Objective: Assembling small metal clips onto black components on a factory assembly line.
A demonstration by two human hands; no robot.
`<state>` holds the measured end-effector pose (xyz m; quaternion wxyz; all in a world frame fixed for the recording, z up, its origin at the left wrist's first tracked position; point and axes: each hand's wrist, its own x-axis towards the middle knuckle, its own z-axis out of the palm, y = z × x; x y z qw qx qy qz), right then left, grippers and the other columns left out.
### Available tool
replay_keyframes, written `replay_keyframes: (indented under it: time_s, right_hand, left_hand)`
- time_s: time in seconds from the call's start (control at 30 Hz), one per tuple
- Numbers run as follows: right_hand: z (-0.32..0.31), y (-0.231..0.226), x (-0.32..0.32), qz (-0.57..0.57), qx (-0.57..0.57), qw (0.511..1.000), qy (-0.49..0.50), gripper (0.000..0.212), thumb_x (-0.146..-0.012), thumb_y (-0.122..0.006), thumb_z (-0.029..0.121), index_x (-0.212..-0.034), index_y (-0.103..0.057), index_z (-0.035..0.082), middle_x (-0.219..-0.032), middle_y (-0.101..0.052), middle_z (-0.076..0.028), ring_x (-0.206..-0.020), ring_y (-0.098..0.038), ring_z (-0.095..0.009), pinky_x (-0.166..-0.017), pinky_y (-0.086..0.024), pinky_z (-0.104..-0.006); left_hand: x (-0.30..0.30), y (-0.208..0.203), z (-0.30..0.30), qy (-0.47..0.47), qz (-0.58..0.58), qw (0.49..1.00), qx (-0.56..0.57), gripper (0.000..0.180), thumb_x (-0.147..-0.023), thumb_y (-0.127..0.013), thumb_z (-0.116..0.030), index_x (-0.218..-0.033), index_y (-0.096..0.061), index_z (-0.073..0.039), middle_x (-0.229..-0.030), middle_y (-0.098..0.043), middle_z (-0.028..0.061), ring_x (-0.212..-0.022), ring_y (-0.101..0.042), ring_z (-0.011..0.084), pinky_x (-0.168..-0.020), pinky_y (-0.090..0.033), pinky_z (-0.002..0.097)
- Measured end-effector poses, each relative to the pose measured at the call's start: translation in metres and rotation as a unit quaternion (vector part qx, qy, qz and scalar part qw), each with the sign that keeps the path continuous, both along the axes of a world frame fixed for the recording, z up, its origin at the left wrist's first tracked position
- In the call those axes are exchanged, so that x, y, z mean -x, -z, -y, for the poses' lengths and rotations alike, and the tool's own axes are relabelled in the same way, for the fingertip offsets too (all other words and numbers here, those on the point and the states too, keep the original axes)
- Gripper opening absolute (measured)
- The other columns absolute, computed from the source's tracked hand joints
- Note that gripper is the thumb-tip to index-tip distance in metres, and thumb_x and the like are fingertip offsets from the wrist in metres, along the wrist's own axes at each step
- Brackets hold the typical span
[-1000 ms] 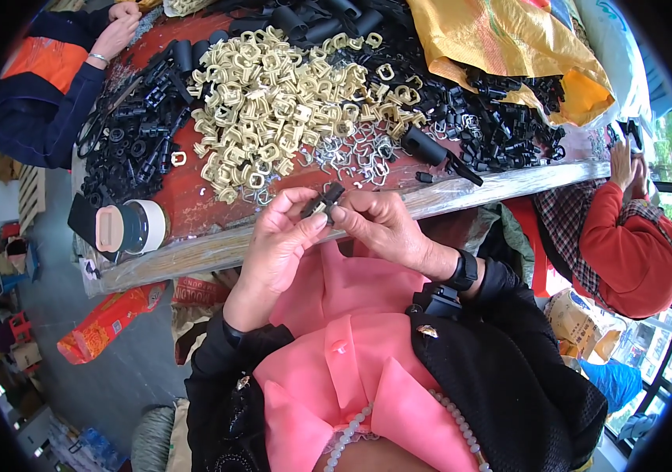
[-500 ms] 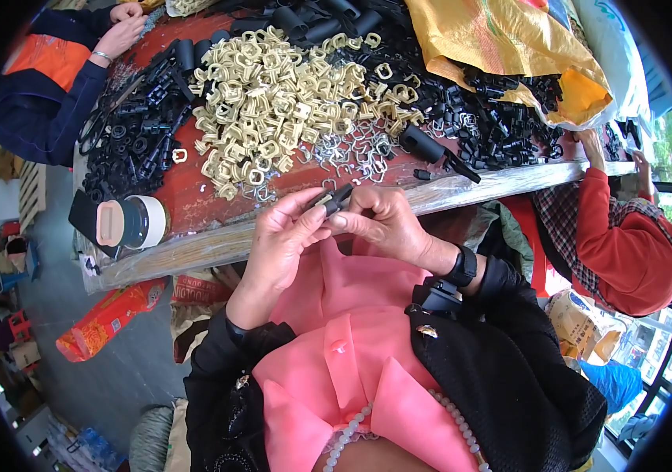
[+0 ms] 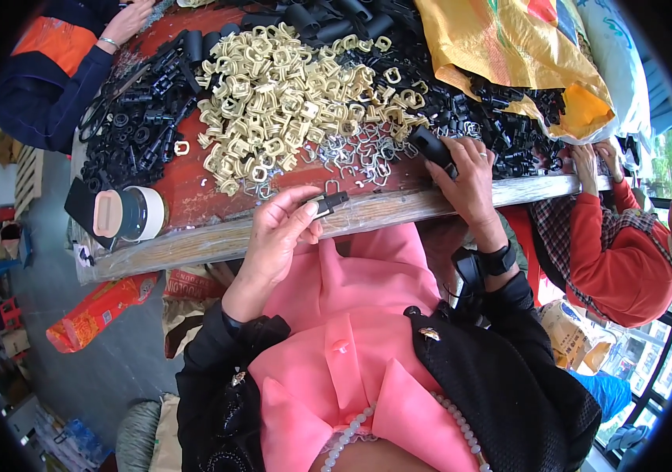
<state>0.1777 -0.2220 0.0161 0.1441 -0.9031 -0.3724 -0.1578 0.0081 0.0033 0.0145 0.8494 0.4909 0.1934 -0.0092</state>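
Note:
My left hand (image 3: 275,240) is closed in a pinch, holding a small black plastic fitting (image 3: 333,203) just above the table's near edge. A beige piece shows on the fitting beside my thumb, and a thin metal wire loop (image 3: 331,187) stands at its top. To the right, my right hand (image 3: 471,181) is closed around a black hollow tube-shaped part (image 3: 430,148) at the table edge; its lower end is hidden by my fingers. Between and beyond my hands lie bent metal wire clips (image 3: 358,154) and a large heap of beige square plastic rings (image 3: 261,98).
Black plastic parts (image 3: 135,134) are heaped at the left, near a lidded cup (image 3: 141,218). An open yellow woven sack (image 3: 501,47) lies at the back right. Two people work nearby: a dark sleeve (image 3: 57,110) at far left, a red sleeve (image 3: 615,244) at right.
My right hand has left the small fitting and moved right onto the black tube. My left hand still holds the fitting, in nearly the same place. The view has shifted slightly.

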Motion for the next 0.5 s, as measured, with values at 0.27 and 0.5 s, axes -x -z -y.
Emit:
replay_keyframes:
  time_s: [0.27,0.5]
  right_hand:
    - [-0.039,-0.029,0.039,-0.407,-0.137,0.866,-0.256,0.036,-0.068,-0.063,0.026,-0.093,-0.055,0.001,-0.082,-0.057,-0.012,-0.075,-0.056,-0.026,-0.067,-0.043,-0.0333]
    - [-0.047,-0.028,0.046,-0.438,-0.111,0.843,-0.293,0.041,-0.068,-0.064,0.031,-0.094,-0.054,0.0,-0.085,-0.057,-0.013,-0.077,-0.056,-0.026,-0.069,-0.043,-0.0333]
  left_hand:
    - [0.001,-0.013,0.002,0.01,0.016,0.999,0.029,0.027,-0.081,-0.052,-0.009,-0.105,-0.043,-0.001,-0.076,-0.052,0.0042,-0.059,-0.051,0.0076,-0.051,-0.041,0.0179]
    - [0.007,-0.012,-0.004,0.077,0.01,0.997,0.009,0.027,-0.081,-0.052,-0.009,-0.105,-0.041,-0.001,-0.082,-0.053,0.0066,-0.06,-0.052,0.0086,-0.052,-0.043,0.0185]
